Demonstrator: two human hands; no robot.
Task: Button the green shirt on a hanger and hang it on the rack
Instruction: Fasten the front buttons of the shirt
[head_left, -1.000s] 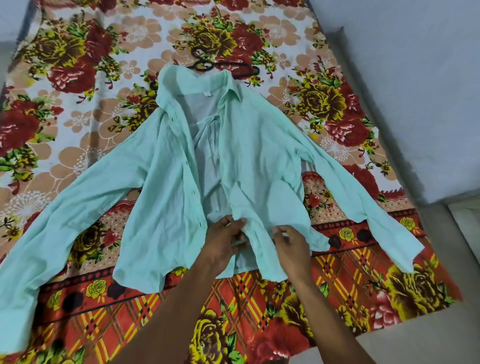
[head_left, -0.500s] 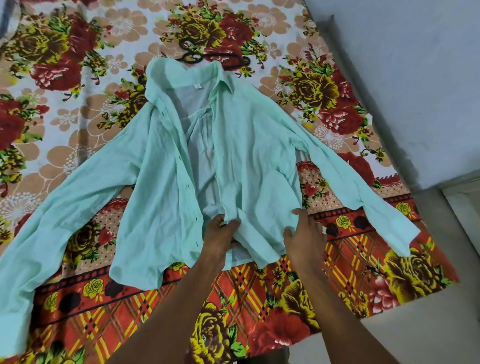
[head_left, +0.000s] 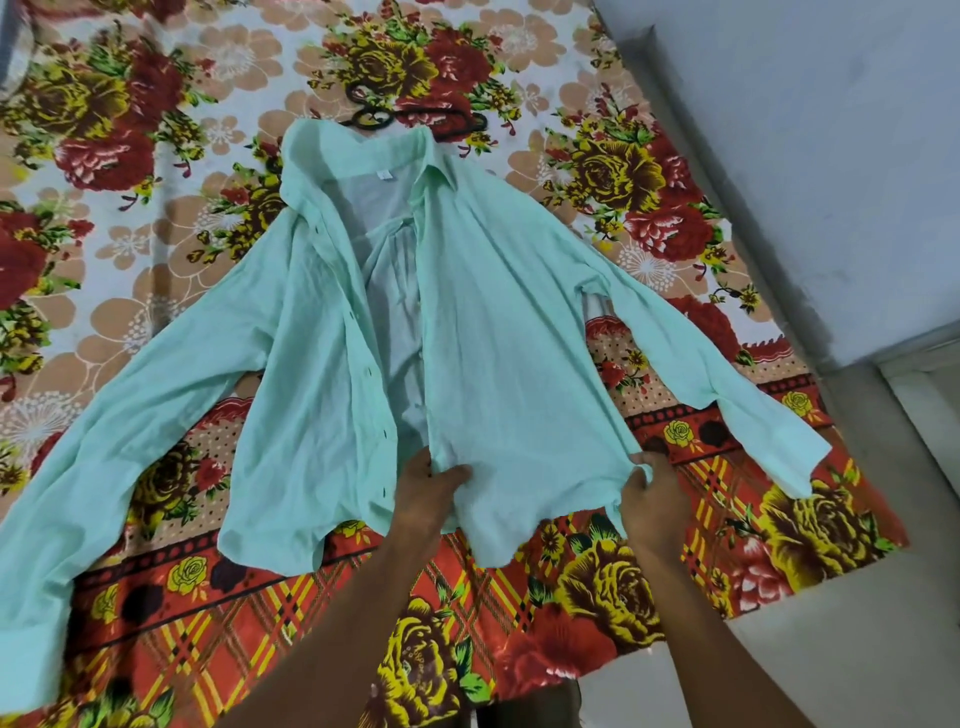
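Head view showed the fingers first. The left hand (head_left: 434, 486) was closed on the lower inner edge of the shirt's right-hand front panel, with the thumb on top of the cloth and the other fingers under it. The right hand (head_left: 652, 493) pinched the outer bottom corner of the same panel, where the cloth bunched a little between thumb and fingers. Between the two hands the panel was pulled flat and rather tight.

The green shirt (head_left: 519, 338) lay face up on a flowered bedsheet (head_left: 156, 130), collar away from the person, both sleeves spread wide to the sides. The front was open from collar to hem, and the pale inside of the back showed in the gap. A row of small dark marks, buttons or buttonholes as it seemed, ran down the edge of the other front panel (head_left: 311, 389), and none of them was joined to anything.

A black hanger (head_left: 374, 111) lay on the sheet just beyond the collar, with its far part under the cloth or close to it; I could not tell whether it was inside the shoulders. No rack was in view.

As I judge it, the task was at an early stage: the shirt was only being spread. The buttoning and the hanging on the rack were all left to do.
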